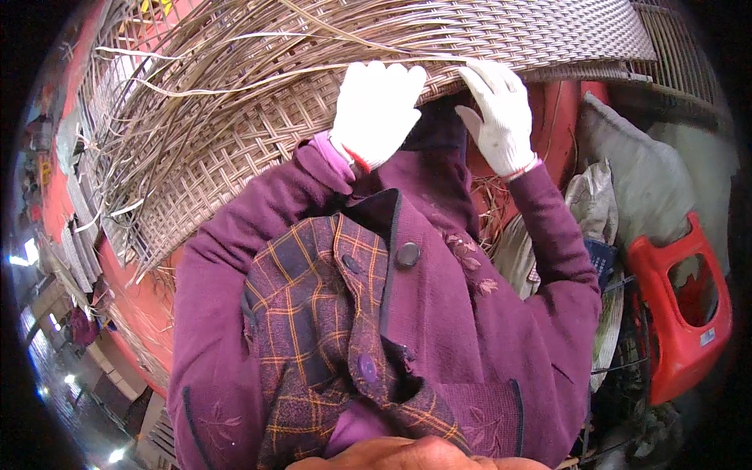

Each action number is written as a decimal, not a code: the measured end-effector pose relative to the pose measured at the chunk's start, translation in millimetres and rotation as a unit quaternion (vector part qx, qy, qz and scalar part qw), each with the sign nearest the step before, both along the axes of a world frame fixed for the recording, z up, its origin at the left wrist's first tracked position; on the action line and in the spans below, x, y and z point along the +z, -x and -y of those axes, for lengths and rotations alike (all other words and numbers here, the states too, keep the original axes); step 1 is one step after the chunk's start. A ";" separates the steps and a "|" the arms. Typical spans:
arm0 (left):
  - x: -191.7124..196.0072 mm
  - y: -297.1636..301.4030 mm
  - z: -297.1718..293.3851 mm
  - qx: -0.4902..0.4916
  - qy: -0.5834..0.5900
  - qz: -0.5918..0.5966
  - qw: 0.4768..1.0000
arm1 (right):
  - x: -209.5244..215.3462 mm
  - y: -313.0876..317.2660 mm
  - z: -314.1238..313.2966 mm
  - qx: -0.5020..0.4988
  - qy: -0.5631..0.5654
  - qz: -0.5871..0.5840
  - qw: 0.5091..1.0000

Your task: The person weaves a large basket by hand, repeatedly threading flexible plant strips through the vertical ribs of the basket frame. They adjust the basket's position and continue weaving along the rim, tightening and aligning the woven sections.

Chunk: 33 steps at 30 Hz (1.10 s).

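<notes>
Your coat (439, 345) fills lower centre — upper centre, left hand (377, 113) bunched at weave (243, 153), grip unclear — right hand (501, 117), thumb and fingers apart.

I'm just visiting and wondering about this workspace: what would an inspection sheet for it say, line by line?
Surface: reddish surface at left, partly covered; what supports the weaving is hidden.
Job's things: grey-brown woven panel across the top, with many loose strips fanning out at upper left.
Clutter: pale sacks and a red plastic piece with an opening at right.
Grippers: two bare-of-machinery human hands in white gloves; left hand at the panel's edge, grip unclear; right hand beside it, thumb apart from fingers.
Cables: nothing seen.
Surroundings: bright lights at lower left; background details blurred.
</notes>
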<state>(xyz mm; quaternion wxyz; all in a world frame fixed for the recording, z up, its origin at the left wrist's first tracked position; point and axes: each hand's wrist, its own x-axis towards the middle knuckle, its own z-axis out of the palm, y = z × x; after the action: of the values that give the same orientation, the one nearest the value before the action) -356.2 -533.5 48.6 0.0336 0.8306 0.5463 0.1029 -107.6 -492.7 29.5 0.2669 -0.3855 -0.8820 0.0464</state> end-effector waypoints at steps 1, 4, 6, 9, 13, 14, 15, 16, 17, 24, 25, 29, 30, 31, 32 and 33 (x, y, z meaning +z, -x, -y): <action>-0.7 -1.4 -3.1 0.007 0.012 -0.018 1.000 | 0.3 0.4 -7.4 0.007 -0.020 0.024 1.000; -7.4 -3.7 -15.5 0.010 -0.011 0.008 1.000 | 0.3 -2.1 -24.9 0.035 -0.027 0.044 0.998; -14.4 -4.5 -20.2 0.021 -0.011 0.042 0.999 | -1.8 -1.1 -32.1 0.043 -0.031 0.055 0.997; -24.0 -5.9 -19.2 0.033 -0.043 0.076 0.996 | -4.6 1.5 -41.7 0.048 -0.021 0.064 0.997; -28.4 -3.1 -16.6 -0.025 -0.115 0.075 0.990 | -3.0 5.4 -56.0 0.104 -0.038 0.076 0.991; -28.4 -1.7 -16.2 -0.042 -0.119 0.090 0.988 | -1.4 3.8 -57.2 0.121 -0.046 0.066 0.989; -28.2 -0.7 -16.6 -0.050 -0.125 0.092 0.987 | -0.5 3.7 -58.7 0.124 -0.040 0.073 0.989; -28.1 0.4 -16.9 -0.059 -0.131 0.094 0.985 | 0.8 1.7 -59.7 0.132 -0.040 0.109 0.985; -28.1 0.9 -17.6 -0.065 -0.134 0.098 0.984 | 1.8 -0.4 -60.7 0.141 -0.038 0.144 0.979; -20.2 2.4 -15.7 -0.069 -0.103 0.048 0.991 | -18.2 -10.4 -47.9 0.105 -0.072 0.026 0.991; -14.9 4.8 -12.4 -0.067 -0.076 0.047 0.994 | -23.2 -17.6 -37.8 0.070 -0.061 0.009 0.996; 14.5 11.4 4.0 -0.082 -0.085 0.034 0.992 | -51.6 -40.8 17.2 -0.058 -0.015 -0.079 0.995; 21.8 11.4 7.2 -0.078 -0.104 0.032 0.991 | -59.3 -43.6 29.5 -0.082 0.005 -0.092 0.992; 27.2 10.3 8.9 -0.072 -0.123 0.021 0.990 | -65.3 -46.0 39.7 -0.096 0.001 -0.122 0.988; 31.5 8.4 8.2 -0.047 -0.050 -0.001 0.998 | -69.5 -46.6 45.9 -0.119 0.018 -0.135 0.984; 32.9 4.1 5.5 -0.063 -0.066 0.026 0.995 | -71.9 -47.0 47.8 -0.137 0.034 -0.136 0.981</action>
<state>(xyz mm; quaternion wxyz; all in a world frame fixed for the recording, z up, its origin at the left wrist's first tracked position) -360.2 -539.0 81.5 -0.0005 0.8608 0.4838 0.1580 -60.6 -540.5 -42.4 0.3754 -0.5018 -0.7739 0.0910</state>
